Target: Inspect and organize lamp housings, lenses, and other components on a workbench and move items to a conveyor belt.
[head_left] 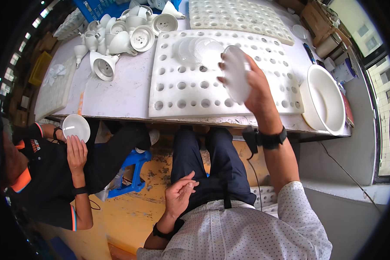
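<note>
My right hand (pixel 261 89) is raised over the near foam board, its fingers wrapped round the edge of a translucent round lamp cover (pixel 235 80). The cover is tilted nearly on edge; whether it is one piece or a stack, I cannot tell. Just left of it, several clear round covers (pixel 208 53) lie overlapping on the white foam board (pixel 169 97), which has rows of round holes. My left hand (pixel 180 193) is held low by my lap, holding nothing, its fingers loosely stretched and apart.
Several white lamp housings (pixel 105 67) are heaped at the table's back left, before a blue crate (pixel 104 8). A second foam board (pixel 242 17) lies behind. At right stands a white basin (pixel 323 99). On the left, a co-worker's hand (pixel 76 154) touches a white round cover (pixel 76 127).
</note>
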Motion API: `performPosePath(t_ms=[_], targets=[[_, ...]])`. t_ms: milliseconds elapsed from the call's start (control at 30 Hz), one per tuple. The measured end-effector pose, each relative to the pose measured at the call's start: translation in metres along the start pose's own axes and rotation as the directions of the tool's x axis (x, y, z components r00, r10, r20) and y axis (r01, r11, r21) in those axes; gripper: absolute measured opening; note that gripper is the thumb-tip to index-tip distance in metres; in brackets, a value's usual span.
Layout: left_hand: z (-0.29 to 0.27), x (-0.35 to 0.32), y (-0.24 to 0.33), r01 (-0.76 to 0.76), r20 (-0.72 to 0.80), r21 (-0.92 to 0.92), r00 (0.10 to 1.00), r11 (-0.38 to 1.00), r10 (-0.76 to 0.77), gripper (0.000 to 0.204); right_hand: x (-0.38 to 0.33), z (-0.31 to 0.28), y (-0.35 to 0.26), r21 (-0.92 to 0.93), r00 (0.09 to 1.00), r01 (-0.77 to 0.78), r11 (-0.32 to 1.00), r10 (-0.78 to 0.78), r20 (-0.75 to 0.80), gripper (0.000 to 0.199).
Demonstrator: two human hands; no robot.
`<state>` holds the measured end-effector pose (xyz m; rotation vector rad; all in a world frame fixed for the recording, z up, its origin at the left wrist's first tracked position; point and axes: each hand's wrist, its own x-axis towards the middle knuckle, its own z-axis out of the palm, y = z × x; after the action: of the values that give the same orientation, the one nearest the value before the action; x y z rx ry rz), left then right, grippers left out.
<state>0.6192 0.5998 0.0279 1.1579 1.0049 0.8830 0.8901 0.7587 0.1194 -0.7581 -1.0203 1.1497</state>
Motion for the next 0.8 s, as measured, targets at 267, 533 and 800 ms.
performPosePath(t_ms=[267,533,800], targets=[[-0.012,0.003,-0.028,-0.063,-0.001,0.196,0.998,0.979,0.064,0.011,0.085,-0.023,0.062,-0.973,0.994,-0.095,0.211,-0.042,-0.106,0.081],[-0.030,-0.006,-0.036,-0.079,-0.071,0.352,0.991,0.933,0.111,0.009,0.077,0.021,0.081,-0.995,0.992,0.088,-0.044,-0.090,0.091,0.077],[-0.019,-0.004,-0.030,-0.038,-0.075,0.391,0.995,0.920,0.073,0.011,0.059,0.039,0.078,-0.939,0.935,0.341,-0.053,0.118,0.333,0.076]])
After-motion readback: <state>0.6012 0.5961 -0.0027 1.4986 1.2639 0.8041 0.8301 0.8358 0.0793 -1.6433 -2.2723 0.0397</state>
